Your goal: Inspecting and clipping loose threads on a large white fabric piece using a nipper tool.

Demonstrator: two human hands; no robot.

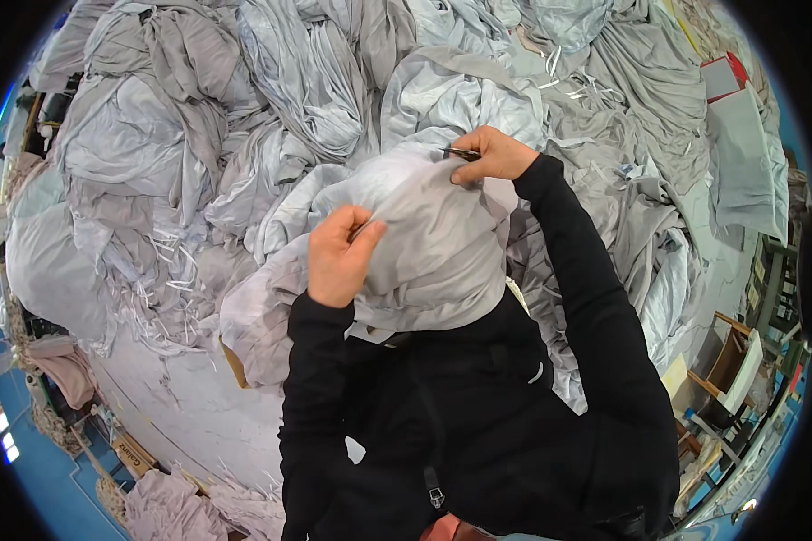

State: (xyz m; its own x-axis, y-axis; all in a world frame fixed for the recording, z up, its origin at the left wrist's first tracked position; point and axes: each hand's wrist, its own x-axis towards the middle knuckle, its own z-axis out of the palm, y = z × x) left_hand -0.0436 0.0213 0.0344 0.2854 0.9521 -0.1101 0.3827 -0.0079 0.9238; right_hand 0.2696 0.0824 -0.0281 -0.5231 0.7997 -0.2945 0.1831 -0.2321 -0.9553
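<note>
A grey cloth [433,243] is bunched up in front of the person's chest, held between both hands above a big heap of similar grey fabric [271,117] that fills most of the view. The left hand [341,255] is closed on a fold of the cloth, thumb and fingers pinching it from the near side; the fingertips are tucked into the fold and cannot be seen. The right hand [489,155] is closed at the cloth's top edge, gripping a small dark tool [461,153], thin and pointed to the left; only a short tip shows past the fingers, so its kind is hard to make out, and whether it touches the cloth cannot be told. Both arms are in black sleeves [595,307] that cover the cloth's lower part. The heap hides whatever it rests on, apart from a pale bare surface [189,406] at lower left. A red and white box [724,76] sits at the upper right, partly cut off by the dark rim. Wooden chairs [731,370] at the right edge are bent and small.
</note>
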